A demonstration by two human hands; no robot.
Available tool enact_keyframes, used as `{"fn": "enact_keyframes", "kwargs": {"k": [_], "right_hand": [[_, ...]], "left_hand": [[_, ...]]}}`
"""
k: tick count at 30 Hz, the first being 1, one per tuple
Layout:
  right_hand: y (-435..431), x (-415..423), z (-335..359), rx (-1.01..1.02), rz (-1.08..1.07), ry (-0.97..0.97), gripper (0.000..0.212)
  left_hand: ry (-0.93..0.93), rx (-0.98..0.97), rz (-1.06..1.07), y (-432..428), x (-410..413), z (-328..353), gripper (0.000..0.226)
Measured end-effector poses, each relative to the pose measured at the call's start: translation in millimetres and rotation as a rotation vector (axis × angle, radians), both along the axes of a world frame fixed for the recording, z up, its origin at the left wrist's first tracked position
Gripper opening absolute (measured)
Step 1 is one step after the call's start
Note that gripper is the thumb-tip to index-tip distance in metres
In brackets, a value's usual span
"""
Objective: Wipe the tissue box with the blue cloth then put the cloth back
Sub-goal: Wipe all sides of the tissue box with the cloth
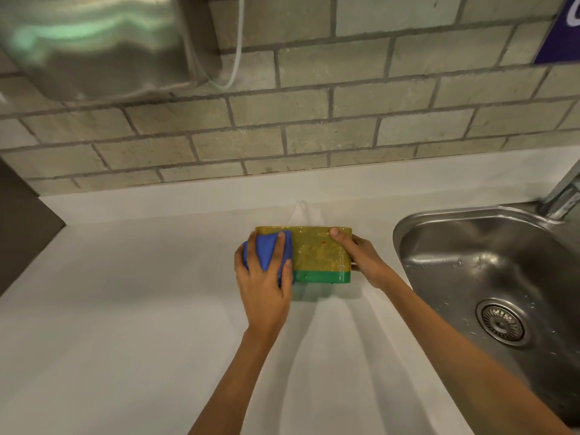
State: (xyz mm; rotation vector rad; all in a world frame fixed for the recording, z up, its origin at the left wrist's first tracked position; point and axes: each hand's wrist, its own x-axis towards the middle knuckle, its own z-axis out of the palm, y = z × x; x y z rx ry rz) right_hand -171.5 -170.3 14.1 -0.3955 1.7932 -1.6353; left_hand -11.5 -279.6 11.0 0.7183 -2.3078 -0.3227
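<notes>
Head-worn camera looks steeply down, close over the counter (pixel 125 309).

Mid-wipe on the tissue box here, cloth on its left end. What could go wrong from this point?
The tissue box stands near the sink; a hard push from the left hand with the blue cloth could slide it that way if the right hand loosens its grip. The cloth might also snag the tissue sticking up.
</notes>
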Motion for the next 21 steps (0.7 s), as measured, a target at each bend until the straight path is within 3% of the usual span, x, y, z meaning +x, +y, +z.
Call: {"fn": "enact_keyframes", "kwargs": {"k": [3,6,11,17,21], "right_hand": [[0,1,-1,-0.006,-0.008,-0.003,0.05],[0,1,-1,-0.011,-0.007,-0.003,0.042],[1,0,0,-0.013,0.004,-0.014,0.048],[-3,2,-1,-0.017,-0.009,-0.012,0.052],[-4,1,-2,-0.011,-0.021,-0.006,0.05]], "left_hand": [[-0.064,0.013,0.023,14,-25,18,0.048],[-0.142,-0.123,-0.085,36,-30,9,0.046],[-0.059,-0.278,-0.164,20,0,-24,0.041],[0.006,-0.053,0.046,14,-14,-3,0.046],[-0.041,-0.176,-0.087,36,-23,-9,0.048]]}}
